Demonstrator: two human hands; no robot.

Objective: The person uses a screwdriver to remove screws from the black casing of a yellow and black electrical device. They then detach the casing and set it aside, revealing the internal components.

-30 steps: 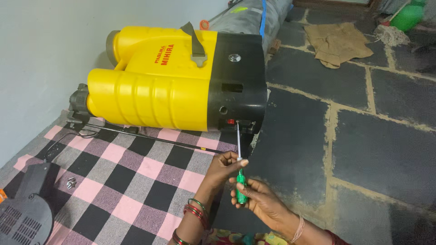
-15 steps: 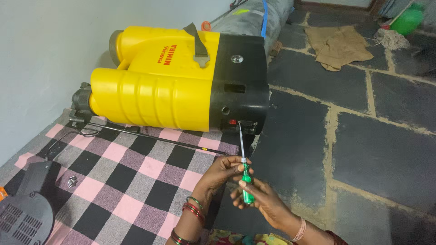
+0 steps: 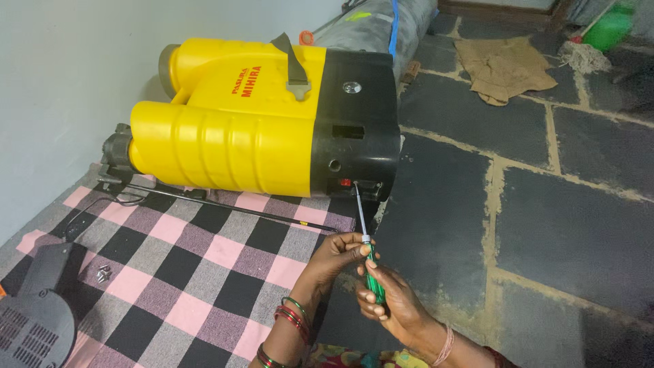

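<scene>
Screwdriver (image 3: 368, 262), with a green handle and a thin metal shaft, is held upright and slightly tilted just off the right edge of the pink-and-black checked cloth (image 3: 184, 272), over the dark stone floor (image 3: 545, 225). Its tip is set at the lower front corner of the black base of the yellow sprayer tank (image 3: 272, 129), beside a small red button; whether the tip sits in a screw cannot be told. The handle is wrapped by the right hand (image 3: 388, 307), whose fingers (image 3: 371, 298) are curled tightly round the green grip, with only its upper part showing. The top of the handle, where the shaft begins, is pinched by the left hand (image 3: 337, 255); its fingertips (image 3: 362, 249) are closed together on the tool. Red and green bangles are worn on the left wrist.

The tank is laid on its side at the far edge of the cloth, against the pale wall. A thin black rod (image 3: 225, 208) is laid along the cloth in front of it. A black round cover (image 3: 34, 327) is seen at the near left corner, with small screws (image 3: 103, 274) just beside it.

Compared with half a second earlier, the grip of both hands is unchanged and the tip is kept at the same corner.
</scene>
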